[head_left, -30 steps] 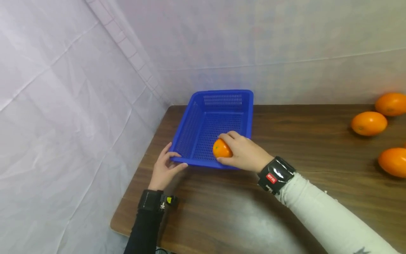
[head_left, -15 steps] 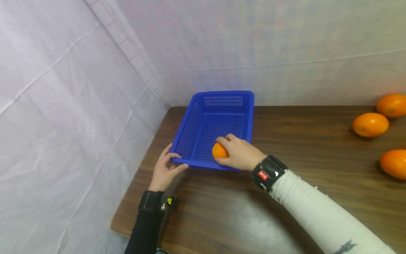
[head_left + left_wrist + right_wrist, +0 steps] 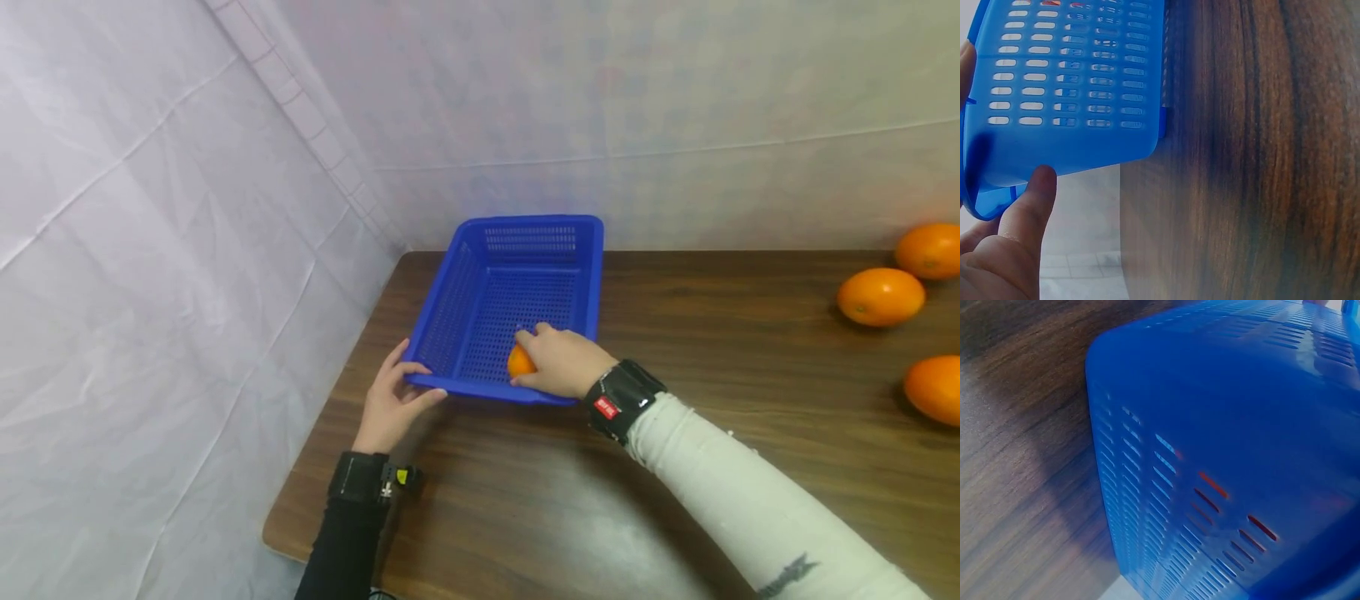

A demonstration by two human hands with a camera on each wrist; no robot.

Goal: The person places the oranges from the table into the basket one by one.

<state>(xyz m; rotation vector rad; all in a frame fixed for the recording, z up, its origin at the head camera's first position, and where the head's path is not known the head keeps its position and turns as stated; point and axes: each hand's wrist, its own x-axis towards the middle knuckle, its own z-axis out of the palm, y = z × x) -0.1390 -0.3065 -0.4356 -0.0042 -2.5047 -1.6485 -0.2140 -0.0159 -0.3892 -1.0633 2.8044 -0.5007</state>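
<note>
A blue plastic basket [image 3: 525,312] with slotted walls stands on the brown table near its left end. My left hand [image 3: 392,406] holds the basket's near left corner, fingers over the rim and thumb against the outer wall. In the left wrist view, the thumb [image 3: 1030,212] presses just below the slots. Inside the near right part of the basket, my right hand [image 3: 566,360] grips an orange [image 3: 519,362], partly hidden by the fingers. The right wrist view looks at the basket's outer wall [image 3: 1222,412], where orange colour shows through some slots; the hand itself is hidden there.
Several more oranges lie at the right end of the table [image 3: 712,333], including one orange [image 3: 881,297] near the back and another orange [image 3: 933,389] closer in. White fabric [image 3: 675,125] hangs behind the table, and more covers the left side.
My right hand has lowered further into the basket with the orange, which is now more covered by the fingers. The left hand keeps its hold on the corner.
</note>
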